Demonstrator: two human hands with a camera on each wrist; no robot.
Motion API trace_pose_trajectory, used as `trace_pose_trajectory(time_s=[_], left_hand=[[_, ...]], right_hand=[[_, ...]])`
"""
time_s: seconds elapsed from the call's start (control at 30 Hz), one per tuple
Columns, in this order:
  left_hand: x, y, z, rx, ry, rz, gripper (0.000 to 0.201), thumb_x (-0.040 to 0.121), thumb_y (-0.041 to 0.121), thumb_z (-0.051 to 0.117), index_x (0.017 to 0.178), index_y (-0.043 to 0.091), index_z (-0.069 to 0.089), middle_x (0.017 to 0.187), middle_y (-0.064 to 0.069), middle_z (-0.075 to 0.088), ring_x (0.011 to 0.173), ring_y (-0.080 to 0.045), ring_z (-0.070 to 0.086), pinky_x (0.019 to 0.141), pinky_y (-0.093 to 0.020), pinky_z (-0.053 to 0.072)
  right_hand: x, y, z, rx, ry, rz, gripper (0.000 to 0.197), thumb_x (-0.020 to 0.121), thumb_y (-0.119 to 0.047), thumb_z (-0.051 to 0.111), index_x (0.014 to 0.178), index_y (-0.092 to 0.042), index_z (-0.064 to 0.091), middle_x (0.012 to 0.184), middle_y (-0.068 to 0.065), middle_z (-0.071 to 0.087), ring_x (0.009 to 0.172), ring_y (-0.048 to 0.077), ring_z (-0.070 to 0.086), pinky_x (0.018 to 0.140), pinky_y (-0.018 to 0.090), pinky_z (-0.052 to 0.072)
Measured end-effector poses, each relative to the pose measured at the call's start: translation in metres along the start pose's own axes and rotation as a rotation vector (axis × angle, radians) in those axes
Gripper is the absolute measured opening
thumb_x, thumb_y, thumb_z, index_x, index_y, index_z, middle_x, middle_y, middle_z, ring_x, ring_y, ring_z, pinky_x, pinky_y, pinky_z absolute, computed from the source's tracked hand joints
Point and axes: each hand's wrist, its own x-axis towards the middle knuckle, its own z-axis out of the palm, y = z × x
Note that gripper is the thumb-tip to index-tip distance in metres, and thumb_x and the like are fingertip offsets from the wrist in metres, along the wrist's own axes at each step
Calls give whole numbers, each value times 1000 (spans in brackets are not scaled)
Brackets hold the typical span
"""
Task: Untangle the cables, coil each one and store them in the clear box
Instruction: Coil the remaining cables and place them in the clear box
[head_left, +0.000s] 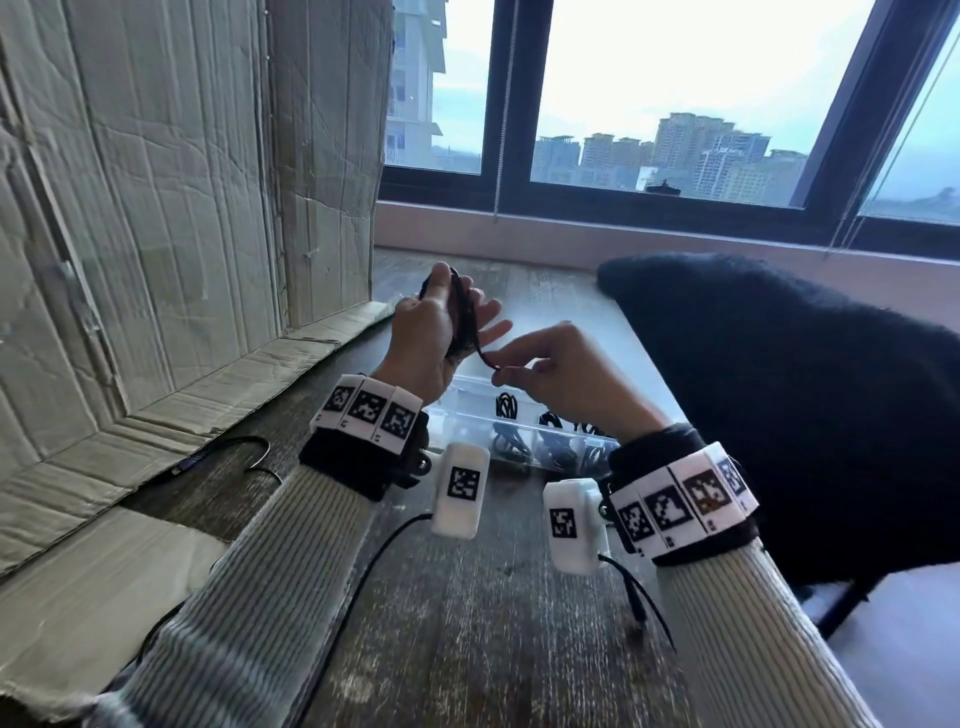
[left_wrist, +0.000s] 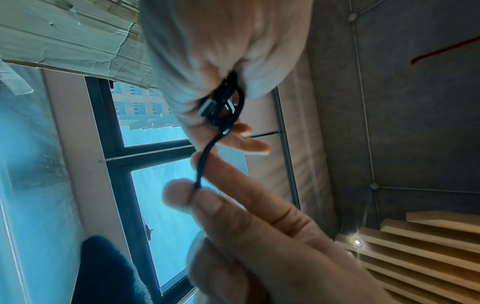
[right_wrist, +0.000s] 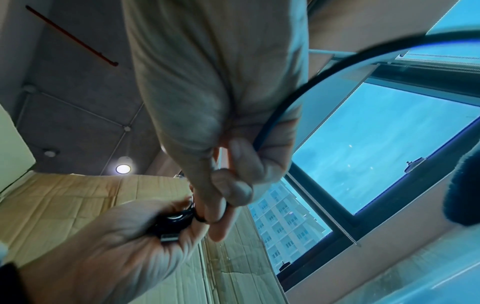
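Observation:
A black cable is wound into a small coil that my left hand grips, thumb over the top, above the table. Its free tail runs down to my right hand, which pinches it between thumb and forefinger. In the left wrist view the coil shows metal plugs and the tail leads to the pinching fingertips. In the right wrist view the coil sits in the left palm. The clear box lies open under both hands and holds several coiled black cables.
Another black cable with a plug lies loose on the wooden table, beside crumpled cardboard that stands and lies at the left. A black fuzzy chair back fills the right. Thin wires hang from both wrist cameras.

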Motion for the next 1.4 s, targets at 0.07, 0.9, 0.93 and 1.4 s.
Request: trace_pose_trajectory(time_s=[0.07,0.9,0.93,1.4], left_hand=[[1,0,-1,43,27,-1,27,100,27,47,79,10,51,65,-2,52,48,-10,55,62,-36,59],[-7,-13,-8,1028,-272,163,83,92,57,-9,56,29,60,47,9,49,39,-2,38,48,-23,32],[-11,-13,-6,1069,-329,108,86,86,63,-12,51,26,58,46,8,49,38,-2,38,48,-24,31],[-15,-1,-5,533,-405,-90,22,96,22,54,82,7,62,62,2,61,51,-9,55,42,-15,41]], right_hand=[[-1,-4,2,-5,-24,-14,17,82,-11,73,99,-11,76,80,-7,70,45,-13,50,45,4,35],[-15,-21,-22,-6,-242,-146,10,86,-2,65,86,-7,73,70,2,72,58,12,62,58,18,48],[-15,-22,-23,4,-174,-157,7,84,-2,67,83,-6,73,68,2,72,58,12,64,60,21,51],[-4,7,-43,35,155,14,20,88,-24,66,73,-12,63,51,-7,51,46,8,43,52,24,37]])
